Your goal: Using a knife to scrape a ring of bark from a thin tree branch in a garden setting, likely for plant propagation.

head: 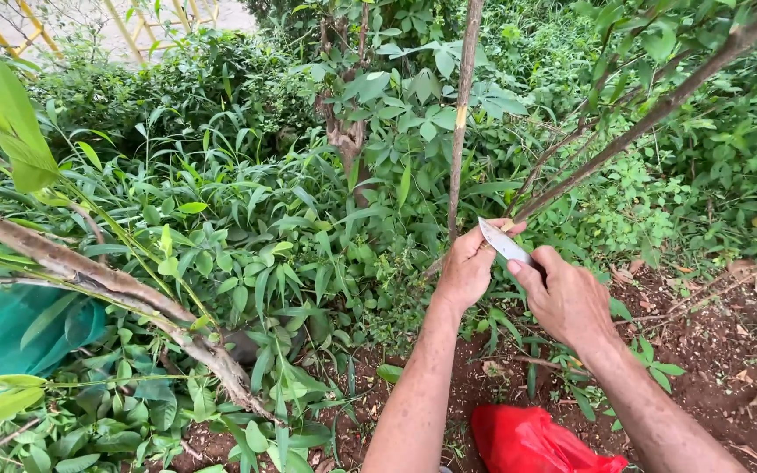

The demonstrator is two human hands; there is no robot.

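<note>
Steel knife in right hand, left hand gripping one stem

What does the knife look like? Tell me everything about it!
The knife shows only its blade: pale, shiny metal, flat, tapering to a point aimed up and left. It slants between two thin brown stems. The right hand hides its handle, thumb lying along the blade. The left hand, gripping the upright stem, touches the blade near its tip.
</note>
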